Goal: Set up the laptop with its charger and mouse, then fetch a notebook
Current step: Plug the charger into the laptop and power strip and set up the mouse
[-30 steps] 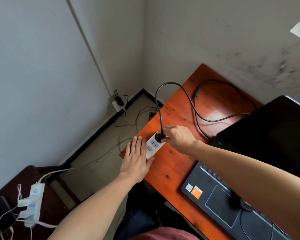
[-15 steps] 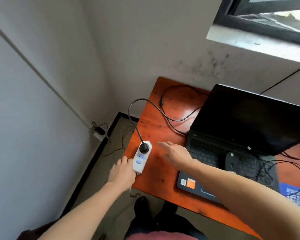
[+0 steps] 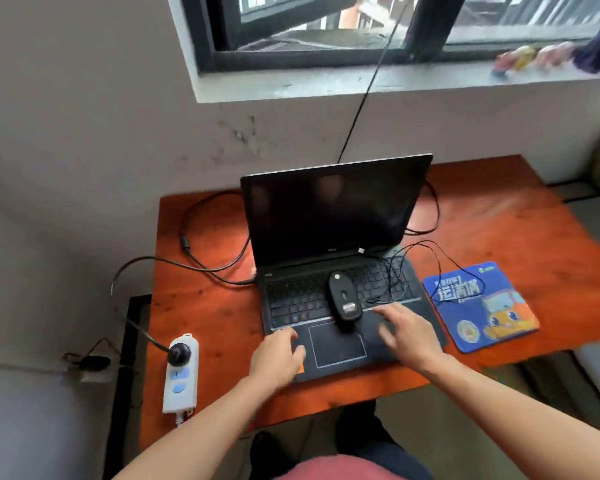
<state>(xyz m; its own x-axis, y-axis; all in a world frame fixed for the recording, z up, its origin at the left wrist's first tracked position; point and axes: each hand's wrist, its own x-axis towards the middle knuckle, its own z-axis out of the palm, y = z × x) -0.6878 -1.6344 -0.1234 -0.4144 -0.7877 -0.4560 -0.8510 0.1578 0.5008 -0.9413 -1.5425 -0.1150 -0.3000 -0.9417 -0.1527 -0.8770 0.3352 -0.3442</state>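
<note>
White strip point(image 3: 181, 375) released; left hand point(image 3: 277, 358), right hand point(image 3: 407, 336) now loose, empty over laptop point(image 3: 326, 209).

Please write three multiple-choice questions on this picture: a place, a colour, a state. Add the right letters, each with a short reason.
1. Where does the mouse lie? A) on a chair B) on the laptop keyboard C) in a drawer
2. What colour is the power strip? A) white B) red C) black
3. How is the laptop? A) shut B) open, screen dark C) open, screen lit
Answers: 1 B, it rests across the keys; 2 A, its body is white; 3 B, the lid stands up and the screen is black.
</note>
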